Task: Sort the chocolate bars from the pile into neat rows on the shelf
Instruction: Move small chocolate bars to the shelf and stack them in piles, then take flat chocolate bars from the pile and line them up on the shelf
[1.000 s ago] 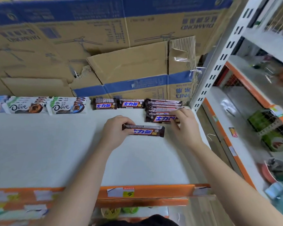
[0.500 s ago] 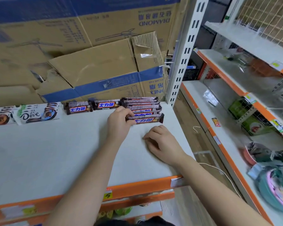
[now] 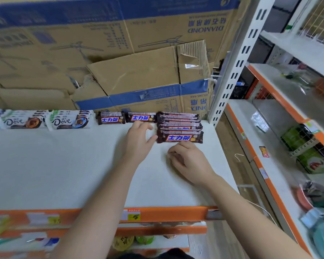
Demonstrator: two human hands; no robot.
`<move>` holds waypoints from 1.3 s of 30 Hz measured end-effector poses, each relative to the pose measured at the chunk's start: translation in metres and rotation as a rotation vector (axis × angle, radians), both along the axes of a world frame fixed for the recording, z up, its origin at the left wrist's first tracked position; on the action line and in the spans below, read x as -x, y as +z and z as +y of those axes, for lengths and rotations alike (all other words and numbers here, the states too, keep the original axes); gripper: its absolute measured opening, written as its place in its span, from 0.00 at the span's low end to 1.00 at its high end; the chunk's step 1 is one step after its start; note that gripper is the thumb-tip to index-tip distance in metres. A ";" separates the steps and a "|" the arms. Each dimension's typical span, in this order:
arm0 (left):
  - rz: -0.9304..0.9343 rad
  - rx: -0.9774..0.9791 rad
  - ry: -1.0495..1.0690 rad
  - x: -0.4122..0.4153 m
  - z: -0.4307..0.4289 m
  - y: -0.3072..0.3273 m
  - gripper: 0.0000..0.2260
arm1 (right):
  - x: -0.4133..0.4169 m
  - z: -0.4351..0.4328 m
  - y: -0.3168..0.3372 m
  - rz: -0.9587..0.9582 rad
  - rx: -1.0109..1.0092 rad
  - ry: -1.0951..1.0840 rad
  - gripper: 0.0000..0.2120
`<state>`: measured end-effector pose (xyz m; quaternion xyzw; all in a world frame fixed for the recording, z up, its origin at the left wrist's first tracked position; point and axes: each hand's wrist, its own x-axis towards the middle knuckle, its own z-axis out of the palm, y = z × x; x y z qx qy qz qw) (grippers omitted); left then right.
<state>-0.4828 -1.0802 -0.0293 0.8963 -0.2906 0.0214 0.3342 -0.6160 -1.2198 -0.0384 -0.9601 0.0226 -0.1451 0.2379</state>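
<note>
Toward the upper middle of the frame, at the back of the white shelf (image 3: 64, 165), the dark chocolate bars (image 3: 178, 122) lie in an overlapping row with the front bar (image 3: 180, 137) lowest, and two more bars (image 3: 110, 118) and white Dove packs (image 3: 69, 120) sit to their left. At the front bar's left end the left hand (image 3: 138, 144) rests with its grip spread and empty, one fingertip at the wrapper. Just below that bar the right hand (image 3: 189, 161) rests on the shelf, its grip loosely curled and pinching nothing.
</note>
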 end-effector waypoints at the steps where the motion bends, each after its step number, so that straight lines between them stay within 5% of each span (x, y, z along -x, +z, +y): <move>1: -0.021 -0.027 0.020 -0.003 0.013 0.001 0.10 | -0.008 0.007 0.002 0.004 0.000 0.016 0.11; 11: -0.218 -0.278 0.283 -0.026 0.219 0.001 0.11 | -0.105 0.156 0.009 -0.071 -0.060 0.195 0.09; 18: -0.196 -0.301 0.462 -0.039 0.401 0.008 0.17 | -0.163 0.328 0.012 -0.044 -0.089 0.362 0.11; 23: -0.191 -0.268 0.544 -0.053 0.518 0.017 0.10 | -0.200 0.447 0.026 -0.108 -0.115 0.407 0.10; 31: -0.199 -0.222 0.639 -0.080 0.661 0.023 0.19 | -0.255 0.595 0.030 -0.103 -0.164 0.517 0.11; 39: -0.205 -0.265 0.714 -0.155 0.775 0.016 0.10 | -0.357 0.720 0.023 -0.137 -0.193 0.572 0.08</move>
